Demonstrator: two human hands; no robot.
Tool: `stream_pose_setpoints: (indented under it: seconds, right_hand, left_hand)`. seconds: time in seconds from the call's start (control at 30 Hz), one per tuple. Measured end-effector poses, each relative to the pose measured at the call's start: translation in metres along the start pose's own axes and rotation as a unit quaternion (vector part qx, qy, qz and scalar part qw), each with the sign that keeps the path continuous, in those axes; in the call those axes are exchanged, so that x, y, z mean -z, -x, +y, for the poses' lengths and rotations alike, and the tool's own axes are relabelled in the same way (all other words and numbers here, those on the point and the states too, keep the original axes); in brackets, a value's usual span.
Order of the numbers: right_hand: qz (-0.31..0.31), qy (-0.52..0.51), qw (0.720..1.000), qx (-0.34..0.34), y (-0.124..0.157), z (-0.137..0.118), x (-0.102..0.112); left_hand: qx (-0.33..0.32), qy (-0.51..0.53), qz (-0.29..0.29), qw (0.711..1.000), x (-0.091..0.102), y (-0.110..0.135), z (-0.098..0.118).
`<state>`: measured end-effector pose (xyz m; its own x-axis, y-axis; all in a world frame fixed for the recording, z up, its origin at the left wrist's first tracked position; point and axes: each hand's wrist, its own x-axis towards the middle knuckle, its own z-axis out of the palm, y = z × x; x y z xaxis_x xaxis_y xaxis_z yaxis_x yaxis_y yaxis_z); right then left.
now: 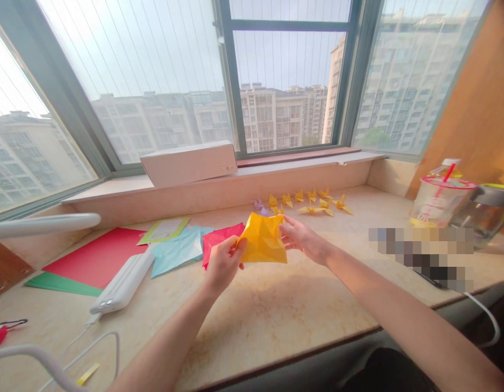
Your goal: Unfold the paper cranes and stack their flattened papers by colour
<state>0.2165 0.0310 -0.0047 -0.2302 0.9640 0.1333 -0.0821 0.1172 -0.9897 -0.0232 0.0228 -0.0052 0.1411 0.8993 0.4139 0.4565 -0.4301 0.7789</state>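
A creased yellow sheet of paper (265,239) is held up above the counter between my two hands. My left hand (226,260) pinches its left edge, the thumb lying on the near face. At the right edge, my right hand (296,235) grips the upper corner with thumb and fingers; some fingertips are behind the paper. Just beyond the sheet stand several folded yellow paper cranes (312,209) in loose rows, with a purple paper crane (259,205) at their left end. Behind my left hand lie a crinkled red paper (221,239) and a light blue paper (178,250).
Red sheets (103,256) over green sheets (64,283), a yellow-green packet (163,230) and a white power bank (123,280) with cables lie left. A white box (190,163) rests on the sill. A lidded cup (442,201) and dark bottle (486,212) stand right, beside a blurred-out patch.
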Motion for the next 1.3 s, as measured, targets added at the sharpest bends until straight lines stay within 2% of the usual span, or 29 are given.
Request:
stream_pose_setpoints:
  seconds: [0.07, 0.13, 0.33, 0.43, 0.5, 0.7, 0.9, 1.0, 1.07, 1.17, 1.23, 1.3]
  right_hand:
    - [-0.026, -0.007, 0.999, -0.039, 0.001, 0.001, -0.003]
    - [-0.016, -0.022, 0.998, -0.059, 0.0, 0.003, -0.005]
    - [0.052, -0.063, 0.997, 0.015, -0.004, 0.0, -0.003]
    - [0.068, -0.031, 0.997, 0.025, -0.005, 0.001, -0.003]
    - [0.05, -0.009, 0.999, 0.019, -0.005, 0.005, -0.005]
    - [-0.016, 0.088, 0.995, 0.032, -0.003, 0.015, -0.01]
    - [-0.07, 0.072, 0.995, 0.009, -0.002, 0.013, -0.014]
    - [-0.064, 0.105, 0.992, 0.017, -0.001, 0.011, -0.013]
    - [-0.043, 0.137, 0.989, 0.03, -0.001, 0.009, -0.011]
    - [-0.006, 0.162, 0.986, 0.047, -0.002, 0.008, -0.007]
    - [0.01, 0.178, 0.982, 0.058, -0.003, 0.01, -0.003]
    - [0.021, 0.221, 0.972, 0.073, -0.005, 0.014, -0.001]
  left_hand:
    - [-0.002, 0.0, -0.007, 1.0, -0.001, 0.001, 0.0]
    - [0.007, 0.015, -0.02, 1.0, -0.001, 0.001, 0.002]
    - [0.067, 0.131, -0.079, 0.986, -0.004, 0.001, 0.008]
    - [0.067, 0.17, -0.067, 0.981, -0.005, -0.002, 0.007]
    - [0.072, 0.196, -0.045, 0.977, -0.003, -0.004, 0.004]
    - [0.17, 0.276, -0.026, 0.946, 0.008, -0.009, 0.002]
    - [0.189, 0.324, -0.026, 0.927, 0.012, -0.015, 0.002]
    - [0.221, 0.275, 0.007, 0.936, 0.015, -0.019, -0.006]
    - [0.223, 0.176, 0.043, 0.958, 0.02, -0.023, -0.014]
    - [0.152, -0.047, 0.127, 0.979, 0.036, -0.032, -0.03]
    - [0.133, -0.102, 0.166, 0.972, 0.048, -0.038, -0.04]
    - [0.08, -0.201, 0.199, 0.956, 0.058, -0.042, -0.046]
